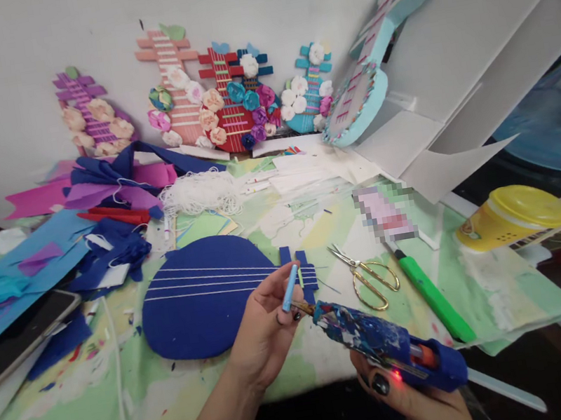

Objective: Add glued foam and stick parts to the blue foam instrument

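Observation:
My left hand pinches a small light-blue strip upright between its fingers. In my right hand is a blue, glue-spattered hot glue gun with a red light lit and a white glue stick out of its back. The gun's nozzle is close to the lower end of the strip; whether they touch I cannot tell. Behind my left hand lies a dark-blue lute-shaped cutout with white strings along it and a pale green strip across its neck. Part of the neck is hidden by my hand.
Gold-handled scissors and a green-handled knife lie right of the cutout. A yellow-lidded cup stands at the right. White string, coloured sheets and a phone cover the left. Decorated lutes lean on the wall.

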The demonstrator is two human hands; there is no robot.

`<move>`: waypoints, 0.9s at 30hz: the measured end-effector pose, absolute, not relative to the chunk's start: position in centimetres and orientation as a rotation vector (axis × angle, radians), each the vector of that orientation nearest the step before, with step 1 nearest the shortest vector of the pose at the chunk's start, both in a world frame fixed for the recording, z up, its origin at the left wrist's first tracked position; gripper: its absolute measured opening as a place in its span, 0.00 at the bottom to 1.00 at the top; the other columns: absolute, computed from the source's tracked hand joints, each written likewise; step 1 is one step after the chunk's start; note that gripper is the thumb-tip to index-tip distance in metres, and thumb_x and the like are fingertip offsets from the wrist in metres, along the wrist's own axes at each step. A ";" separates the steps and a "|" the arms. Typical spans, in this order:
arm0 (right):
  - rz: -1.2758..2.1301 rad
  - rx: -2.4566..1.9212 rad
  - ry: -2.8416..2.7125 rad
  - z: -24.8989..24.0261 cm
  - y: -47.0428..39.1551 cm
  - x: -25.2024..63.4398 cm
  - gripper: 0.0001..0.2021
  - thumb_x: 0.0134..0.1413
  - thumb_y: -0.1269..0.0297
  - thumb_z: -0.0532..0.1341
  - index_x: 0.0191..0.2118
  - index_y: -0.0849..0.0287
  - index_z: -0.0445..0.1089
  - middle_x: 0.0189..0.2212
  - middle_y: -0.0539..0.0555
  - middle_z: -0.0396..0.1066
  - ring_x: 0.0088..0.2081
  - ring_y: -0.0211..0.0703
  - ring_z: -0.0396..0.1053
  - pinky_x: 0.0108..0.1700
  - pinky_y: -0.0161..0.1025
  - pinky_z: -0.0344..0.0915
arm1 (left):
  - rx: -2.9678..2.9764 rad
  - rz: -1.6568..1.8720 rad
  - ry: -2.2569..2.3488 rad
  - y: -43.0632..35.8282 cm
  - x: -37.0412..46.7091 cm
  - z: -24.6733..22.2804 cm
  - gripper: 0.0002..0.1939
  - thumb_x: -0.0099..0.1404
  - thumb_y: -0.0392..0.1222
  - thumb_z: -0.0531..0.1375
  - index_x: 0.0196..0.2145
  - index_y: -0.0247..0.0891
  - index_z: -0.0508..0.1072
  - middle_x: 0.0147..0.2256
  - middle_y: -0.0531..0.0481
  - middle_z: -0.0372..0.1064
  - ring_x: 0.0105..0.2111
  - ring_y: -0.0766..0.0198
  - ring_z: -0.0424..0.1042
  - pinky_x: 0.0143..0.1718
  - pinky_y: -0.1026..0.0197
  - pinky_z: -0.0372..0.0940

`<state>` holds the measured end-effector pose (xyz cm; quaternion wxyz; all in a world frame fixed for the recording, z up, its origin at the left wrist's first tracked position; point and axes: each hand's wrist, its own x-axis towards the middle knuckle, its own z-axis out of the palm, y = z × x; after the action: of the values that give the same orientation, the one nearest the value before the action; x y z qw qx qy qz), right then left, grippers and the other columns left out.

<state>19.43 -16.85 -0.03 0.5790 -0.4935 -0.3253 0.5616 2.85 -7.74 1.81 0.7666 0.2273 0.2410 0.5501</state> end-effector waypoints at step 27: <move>1.259 -1.129 -0.737 2.9 -14.8 18.9 0.08 0.39 0.63 0.69 0.30 0.56 0.76 0.23 0.52 0.72 0.23 0.39 0.65 0.28 0.40 0.67 | 0.567 1.153 0.507 -8.3 3.0 2.2 0.31 0.39 0.46 0.72 0.42 0.37 0.76 0.20 0.58 0.51 0.24 0.70 0.49 0.27 0.64 0.49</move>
<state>18.85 -14.81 2.89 0.6041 -0.4876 -0.3186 0.5439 3.00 -8.30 2.18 0.7710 0.2614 0.2338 0.5316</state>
